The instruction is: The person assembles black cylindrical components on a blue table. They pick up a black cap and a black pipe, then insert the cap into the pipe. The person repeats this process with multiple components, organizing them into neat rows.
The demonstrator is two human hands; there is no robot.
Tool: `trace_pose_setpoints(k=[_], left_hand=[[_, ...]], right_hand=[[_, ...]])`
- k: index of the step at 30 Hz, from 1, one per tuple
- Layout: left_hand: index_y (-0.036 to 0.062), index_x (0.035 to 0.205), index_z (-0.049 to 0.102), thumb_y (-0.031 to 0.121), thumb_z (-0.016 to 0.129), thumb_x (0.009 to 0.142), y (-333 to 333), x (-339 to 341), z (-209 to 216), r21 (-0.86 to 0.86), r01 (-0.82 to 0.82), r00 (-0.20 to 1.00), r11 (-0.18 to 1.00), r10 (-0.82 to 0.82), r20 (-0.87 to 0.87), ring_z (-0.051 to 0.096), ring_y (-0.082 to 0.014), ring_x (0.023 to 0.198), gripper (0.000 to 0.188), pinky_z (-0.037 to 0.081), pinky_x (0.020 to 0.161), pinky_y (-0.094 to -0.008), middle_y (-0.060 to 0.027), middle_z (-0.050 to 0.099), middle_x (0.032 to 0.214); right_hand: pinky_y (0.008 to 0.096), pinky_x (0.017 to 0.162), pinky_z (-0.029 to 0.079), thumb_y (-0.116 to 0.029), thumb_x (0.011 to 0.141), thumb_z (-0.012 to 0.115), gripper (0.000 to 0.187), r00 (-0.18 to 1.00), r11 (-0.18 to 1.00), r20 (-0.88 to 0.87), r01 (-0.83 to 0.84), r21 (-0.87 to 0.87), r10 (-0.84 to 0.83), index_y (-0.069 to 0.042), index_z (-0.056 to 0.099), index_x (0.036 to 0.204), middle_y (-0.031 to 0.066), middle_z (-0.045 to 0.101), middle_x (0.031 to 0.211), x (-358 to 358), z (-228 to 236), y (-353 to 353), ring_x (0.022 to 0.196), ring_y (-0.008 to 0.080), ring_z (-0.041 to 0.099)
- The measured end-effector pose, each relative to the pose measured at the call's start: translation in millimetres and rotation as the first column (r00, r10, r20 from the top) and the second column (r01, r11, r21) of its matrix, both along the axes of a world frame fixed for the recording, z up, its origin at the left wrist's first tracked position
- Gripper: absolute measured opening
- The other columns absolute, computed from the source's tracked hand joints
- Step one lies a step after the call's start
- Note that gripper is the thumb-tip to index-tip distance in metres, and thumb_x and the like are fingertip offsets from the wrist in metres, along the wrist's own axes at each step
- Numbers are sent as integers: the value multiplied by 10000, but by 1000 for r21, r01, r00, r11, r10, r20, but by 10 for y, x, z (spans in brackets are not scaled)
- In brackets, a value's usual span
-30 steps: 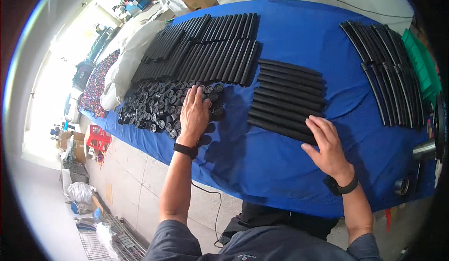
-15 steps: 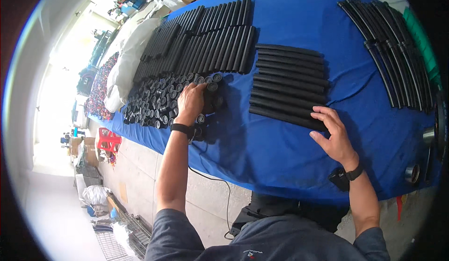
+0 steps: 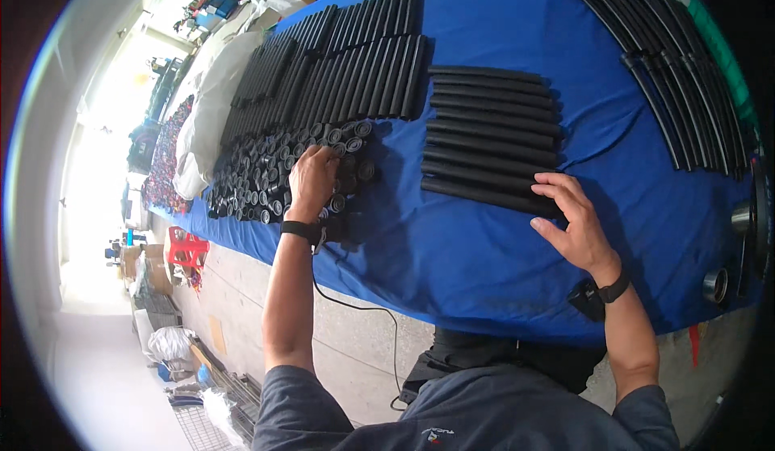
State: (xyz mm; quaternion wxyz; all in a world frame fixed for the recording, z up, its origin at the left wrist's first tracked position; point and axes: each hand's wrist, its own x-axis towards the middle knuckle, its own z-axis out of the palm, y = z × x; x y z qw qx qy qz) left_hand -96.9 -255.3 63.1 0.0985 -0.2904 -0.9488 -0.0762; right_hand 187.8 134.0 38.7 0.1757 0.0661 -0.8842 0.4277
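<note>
Left hand point(image 3: 312, 183) curled over the black caps point(image 3: 270, 172) on the blue cloth point(image 3: 476, 265)
Whether one's gripped can't be told; the right hand point(image 3: 571, 218) is held loosely spread, nothing grasped, by the black tubes point(image 3: 491, 138).

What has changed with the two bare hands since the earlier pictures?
The left hand has curled its fingers, straight before, and drawn them back over the pile of round, black, plastic-looking caps; whether it grips one is hidden. The right hand stays open by the right end of the group of long, round black tubes, which lies unchanged.
</note>
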Motion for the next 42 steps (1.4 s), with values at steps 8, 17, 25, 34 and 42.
trace_pose_setpoints(k=[8,17,25,34,42], left_hand=[[64,1009,724,228,660,930,118,-15,157,72,-2,999,997,4,-32,681,-359,929,193,534,801,-461,-142,686,989],[92,1194,713,217,687,885,864,-166,268,-274,95,991,957,-65,115,600,-319,1204,334,525,977,-459,-109,693,1184],[47,1272,662,47,622,849,654,155,430,303,158,987,940,-147,-57,657,-264,944,425,540,896,-349,-134,638,1066],[20,1122,627,198,538,983,765,1785,-145,540,-840,235,47,-866,441,664,-260,917,243,568,716,-331,-165,653,1107],[39,989,642,231,620,1009,1007,1917,-367,450,-841,47,302,-787,615,595,-138,650,194,453,534,-241,-35,641,813]], right_hand=[[431,1067,467,-104,854,751,354,1000,999,16,22,-45,-22,4,657,1179,155,621,1308,3,-37,-7,1258,330,572],[423,1066,470,-86,851,747,312,1000,999,10,28,-23,-28,-3,685,1146,140,647,1279,2,20,4,1246,320,586],[410,955,467,-80,829,761,333,997,977,-64,44,210,-31,-16,685,1146,108,643,1115,-12,34,-123,1068,290,591],[380,823,471,-131,781,822,432,998,861,37,26,507,-53,-29,667,1171,89,593,1040,-31,103,-343,949,271,572],[436,826,484,-81,915,700,306,972,969,194,87,231,-134,4,587,1186,170,583,1017,276,96,-361,919,341,602]])
